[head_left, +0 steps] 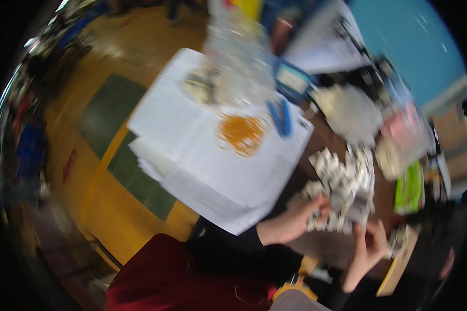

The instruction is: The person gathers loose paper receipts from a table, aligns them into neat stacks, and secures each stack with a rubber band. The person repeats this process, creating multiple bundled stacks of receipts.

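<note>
A heap of small whitish pieces with dark marks (pixel 342 179), perhaps packets or labels, lies on the brown table at the right. My left hand (pixel 290 222) reaches to the heap's near left edge, its fingers curled together. At the heap's near right side is my right hand (pixel 367 254), thumb and forefinger bent toward each other as in a pinch. Just beyond its fingertips shows a greyish flat piece (pixel 360 206). Motion blur hides what either hand holds, if anything.
Orange rubber bands (pixel 242 135) lie on a stack of printed white paper (pixel 192 150), beside a blue-handled tool (pixel 281 118). A clear plastic bag (pixel 238 62) stands behind them. Further right are filled plastic bags (pixel 350 114), a green packet (pixel 409 189) and a wooden strip (pixel 398 263).
</note>
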